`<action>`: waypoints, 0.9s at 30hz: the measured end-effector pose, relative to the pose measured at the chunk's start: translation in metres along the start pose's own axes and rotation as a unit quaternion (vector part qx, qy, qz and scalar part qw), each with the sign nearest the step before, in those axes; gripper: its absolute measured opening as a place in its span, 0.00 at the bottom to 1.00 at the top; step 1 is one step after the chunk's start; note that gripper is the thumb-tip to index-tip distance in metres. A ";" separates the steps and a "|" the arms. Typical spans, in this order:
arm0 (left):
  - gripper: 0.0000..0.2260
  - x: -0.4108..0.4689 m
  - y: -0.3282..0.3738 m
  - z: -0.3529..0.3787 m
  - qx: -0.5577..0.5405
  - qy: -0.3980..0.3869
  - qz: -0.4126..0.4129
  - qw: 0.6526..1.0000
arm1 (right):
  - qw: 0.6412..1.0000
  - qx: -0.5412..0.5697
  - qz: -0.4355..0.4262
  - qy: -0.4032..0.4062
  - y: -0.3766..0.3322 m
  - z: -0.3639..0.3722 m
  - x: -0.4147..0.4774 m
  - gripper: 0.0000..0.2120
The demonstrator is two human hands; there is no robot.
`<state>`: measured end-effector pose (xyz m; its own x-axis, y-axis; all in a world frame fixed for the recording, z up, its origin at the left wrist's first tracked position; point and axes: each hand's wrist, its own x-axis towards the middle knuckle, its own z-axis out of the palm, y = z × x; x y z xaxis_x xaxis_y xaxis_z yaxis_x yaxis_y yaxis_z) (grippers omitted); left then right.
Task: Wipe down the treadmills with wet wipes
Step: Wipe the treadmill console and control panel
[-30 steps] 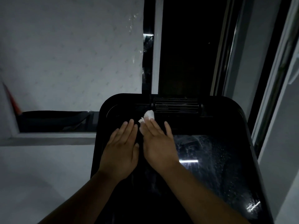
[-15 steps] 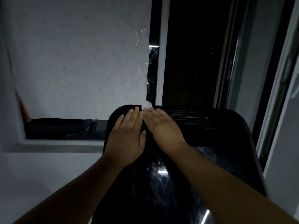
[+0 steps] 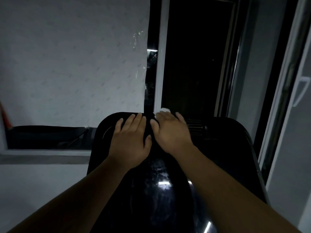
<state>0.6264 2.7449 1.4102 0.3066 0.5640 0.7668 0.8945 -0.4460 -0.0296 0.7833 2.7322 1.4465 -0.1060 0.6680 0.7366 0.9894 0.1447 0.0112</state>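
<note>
A glossy black treadmill console [image 3: 223, 148] fills the lower middle of the head view, with a vent grille [image 3: 195, 127] near its far edge. My right hand [image 3: 170, 132] lies flat near the console's top edge, pressing a white wet wipe [image 3: 164, 110] whose tip sticks out past the fingertips. My left hand [image 3: 130, 140] rests palm down just to its left, fingers spread, holding nothing. Both forearms reach in from the bottom of the frame.
Behind the console stands a window with frosted film [image 3: 74, 61] on the left pane and dark glass [image 3: 196, 56] on the right. A white sill [image 3: 42, 153] runs at the left. A white frame with a handle [image 3: 301, 91] is at the right.
Both hands have slid forward over the console, from its middle to its far top edge. The wipe stays under my right hand's fingers.
</note>
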 end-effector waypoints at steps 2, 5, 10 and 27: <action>0.32 0.001 -0.001 -0.002 0.003 0.000 0.005 1.000 | 1.000 -0.010 0.023 -0.002 0.033 -0.011 -0.007 0.26; 0.36 0.002 0.004 -0.010 0.006 -0.033 -0.011 0.999 | 0.988 -0.066 0.135 0.018 0.086 -0.021 -0.018 0.28; 0.38 0.010 0.028 -0.010 0.027 -0.104 -0.043 0.993 | 0.998 -0.034 0.048 0.027 0.048 -0.008 -0.023 0.33; 0.45 0.003 0.025 -0.011 0.054 -0.091 -0.026 0.994 | 0.988 0.014 0.147 0.039 0.109 -0.018 -0.050 0.39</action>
<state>0.6463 2.7272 1.4186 0.3043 0.7054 0.6402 0.9375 -0.3410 -0.0698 0.8985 2.7019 1.4229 0.1938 0.6263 0.7551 0.9732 -0.0258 -0.2284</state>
